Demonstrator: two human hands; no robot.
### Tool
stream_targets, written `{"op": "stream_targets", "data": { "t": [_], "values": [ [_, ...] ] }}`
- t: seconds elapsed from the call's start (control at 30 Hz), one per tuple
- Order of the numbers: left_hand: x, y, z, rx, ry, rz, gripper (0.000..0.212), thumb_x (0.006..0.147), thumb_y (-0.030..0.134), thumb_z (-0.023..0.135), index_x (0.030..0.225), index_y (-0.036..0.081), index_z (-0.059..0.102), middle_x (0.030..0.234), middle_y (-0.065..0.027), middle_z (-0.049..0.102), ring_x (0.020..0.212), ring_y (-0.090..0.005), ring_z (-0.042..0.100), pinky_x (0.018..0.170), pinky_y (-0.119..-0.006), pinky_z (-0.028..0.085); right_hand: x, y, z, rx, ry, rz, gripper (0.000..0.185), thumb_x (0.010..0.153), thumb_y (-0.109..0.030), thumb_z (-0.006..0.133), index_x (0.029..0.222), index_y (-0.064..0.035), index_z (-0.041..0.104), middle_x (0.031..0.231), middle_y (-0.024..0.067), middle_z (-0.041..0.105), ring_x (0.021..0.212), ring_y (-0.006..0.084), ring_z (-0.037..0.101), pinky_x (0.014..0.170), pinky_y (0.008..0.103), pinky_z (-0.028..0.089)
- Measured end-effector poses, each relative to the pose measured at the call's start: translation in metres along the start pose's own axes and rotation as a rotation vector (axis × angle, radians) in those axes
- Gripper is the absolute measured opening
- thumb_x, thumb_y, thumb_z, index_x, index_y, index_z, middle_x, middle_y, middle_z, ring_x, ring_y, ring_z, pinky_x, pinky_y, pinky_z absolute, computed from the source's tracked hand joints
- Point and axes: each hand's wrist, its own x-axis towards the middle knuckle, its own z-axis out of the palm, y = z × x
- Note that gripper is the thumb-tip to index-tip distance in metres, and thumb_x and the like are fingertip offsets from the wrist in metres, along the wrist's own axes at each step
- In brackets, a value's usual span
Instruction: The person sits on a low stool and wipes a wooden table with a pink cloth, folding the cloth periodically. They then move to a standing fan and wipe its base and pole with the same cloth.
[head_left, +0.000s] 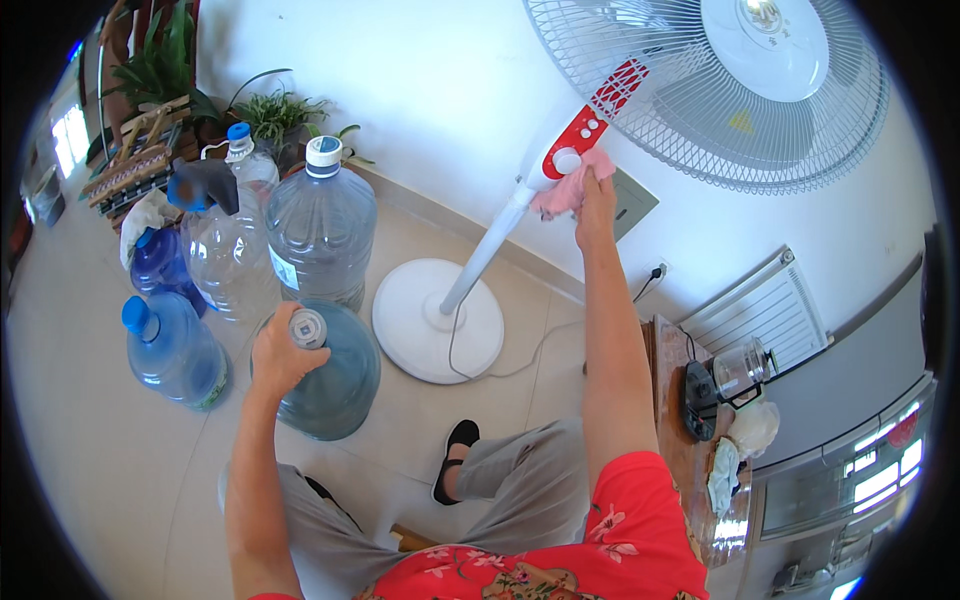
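My right hand (598, 201) holds a pink cloth (566, 193) against the side of the red control panel (579, 141) on a white standing fan. Above it is the fan's round wire guard (675, 127); its pole (484, 251) runs down to a round white base (405, 322) on the floor. My left hand (281, 352) grips the capped neck of a large blue-green water jug (337, 397) left of the base. Behind that jug stands another large clear water jug (322, 225) with a white cap.
More plastic bottles stand at left, including a blue one (176, 352), near potted plants (281, 116). At right, a wooden table (667, 367) bears a glass kettle (739, 371) and cloths. A radiator (765, 307) is on the wall. The fan's cord (525, 367) lies on the floor.
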Motion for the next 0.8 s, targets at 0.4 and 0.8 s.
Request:
{"op": "stream_targets", "data": {
  "t": [0.4,0.8],
  "values": [
    [-0.004,-0.006,-0.004,0.037,0.044,-0.020,0.061,0.062,0.022,0.078,0.116,0.007,0.054,0.100,-0.0197,0.067,0.097,-0.0399,0.064,0.082,-0.044,0.050,-0.067,-0.069,0.096,-0.866,-0.041,-1.553,0.038,0.071,0.001,0.066,0.106,-0.0127,0.071,0.117,0.0039,0.065,0.108,0.0250,0.059,0.088,0.0410,0.044],
    [-0.005,0.001,-0.004,-0.001,0.003,0.013,0.064,0.064,0.021,0.080,0.119,0.007,0.051,0.102,-0.0200,0.067,0.098,-0.0391,0.065,0.083,-0.044,0.051,-0.004,-0.047,0.077,-1.805,-0.201,-1.355,0.015,0.079,-0.013,0.063,0.092,-0.0127,0.069,0.112,0.0083,0.063,0.121,0.0234,0.050,0.101,0.0515,0.034]
  ]
}}
